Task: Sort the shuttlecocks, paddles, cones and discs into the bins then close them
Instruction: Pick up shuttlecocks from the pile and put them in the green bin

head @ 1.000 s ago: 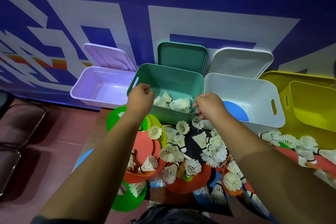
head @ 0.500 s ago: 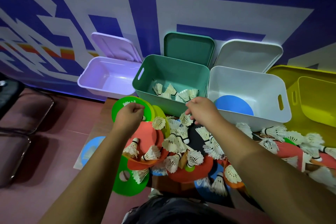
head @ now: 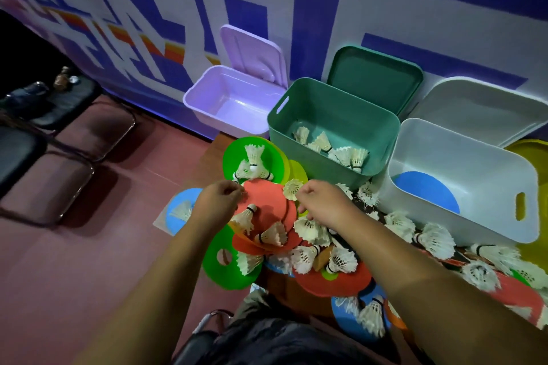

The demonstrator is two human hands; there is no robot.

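Observation:
White feather shuttlecocks (head: 311,230) lie heaped over orange discs (head: 271,201), green discs (head: 234,154) and blue discs in front of me. Several shuttlecocks (head: 345,154) sit inside the open green bin (head: 281,133). The open white bin (head: 444,224) holds a blue disc (head: 427,192). My left hand (head: 218,203) hovers with curled fingers at the orange disc's left edge; whether it holds anything is hidden. My right hand (head: 324,201) pinches a shuttlecock (head: 292,188) at the pile's far side, just before the green bin.
An open purple bin (head: 207,111) stands left of the green one and a yellow bin (head: 530,154) at the far right, all lids leaning on the blue wall. A blue disc (head: 178,212) lies on the floor at left. Dark chairs (head: 74,133) stand further left.
Both hands have pulled back from the green bin to the pile. More shuttlecocks lie in the green bin than a second ago. The view has swung left.

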